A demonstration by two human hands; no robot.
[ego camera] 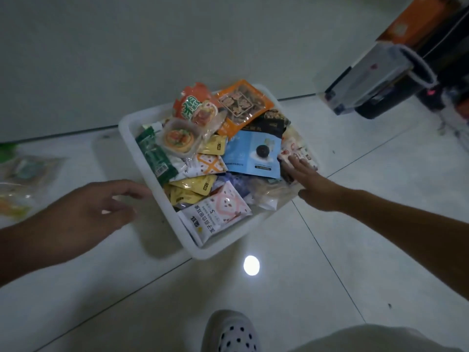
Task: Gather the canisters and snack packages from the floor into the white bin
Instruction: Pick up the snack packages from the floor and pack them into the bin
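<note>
The white bin stands on the tiled floor, heaped with several snack packages: an orange pouch, a blue pack, a green pack, yellow sachets. My right hand lies flat with straight fingers on the packages at the bin's right side. My left hand hovers just left of the bin's near-left rim, fingers loosely spread and holding nothing. More clear-wrapped packages lie on the floor at the far left.
A wall runs close behind the bin. At the upper right stand an orange box, a clear container and a dark object. My shoe is at the bottom centre. A light reflection spots the tile in front of the bin.
</note>
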